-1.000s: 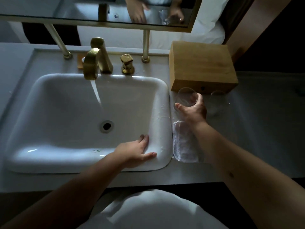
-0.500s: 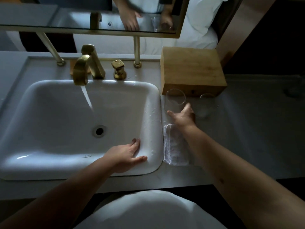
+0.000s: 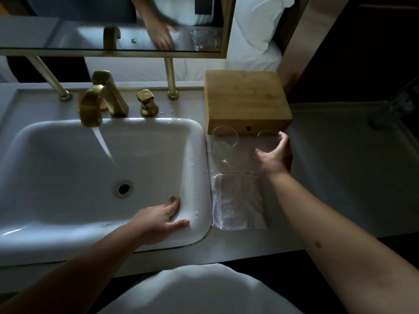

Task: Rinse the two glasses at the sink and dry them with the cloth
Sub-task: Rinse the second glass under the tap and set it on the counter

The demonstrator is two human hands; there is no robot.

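Brass fittings frame a dim washstand: one gold-toned faucet (image 3: 95,105) runs a thin stream into the single white sink (image 3: 197,141), with one matching handle (image 3: 147,103) just beside it and two slanted brass posts carrying the mirror (image 3: 113,26) above. Two clear glasses stand upright on the counter (image 3: 340,177) to the right of the basin, both just in front of one wooden box (image 3: 244,98). The left glass (image 3: 223,142) stands alone, close to the sink's rim, with no hand on it. The right glass (image 3: 267,140) sits inside the curve of the person's right hand (image 3: 275,156), fingers and thumb spread around it; whether they actually touch the glass cannot be told in this light. One folded white cloth (image 3: 238,202) lies flat on the counter nearer the person, between the sink's edge and the right forearm, apart from both glasses. The left hand (image 3: 159,219) rests flat and relaxed on the wet front right corner of the sink, fingers extended, gripping nothing. Water droplets bead on the rim near it.
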